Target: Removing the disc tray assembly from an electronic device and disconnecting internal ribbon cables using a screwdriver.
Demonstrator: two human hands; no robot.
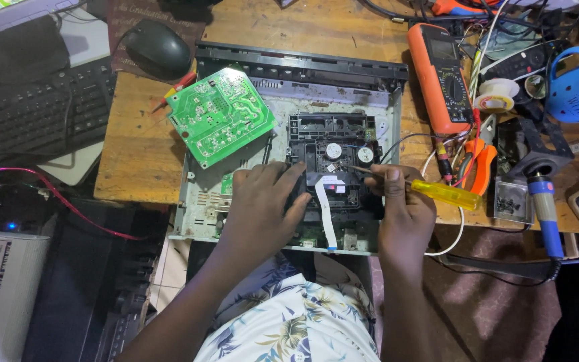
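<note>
Shirt [289, 328]: floral, lowest in the head view, below both forearms.
Left hand [263, 204]: spread flat, palm down, on the black drive [333, 171] inside the opened metal case [189, 208]; gripping nothing.
Right hand [403, 208]: closed around a yellow screwdriver [445, 194], tip resting on the drive's top.
Ribbon cable [326, 214]: white, running from the drive toward the case's near edge.
Green board [219, 115]: tilted on the case's left corner.
Desk [135, 147]: orange multimeter [440, 77] right of the case; 1 mouse [157, 48] behind.

Screwdriver [437, 192] tip too small
</note>
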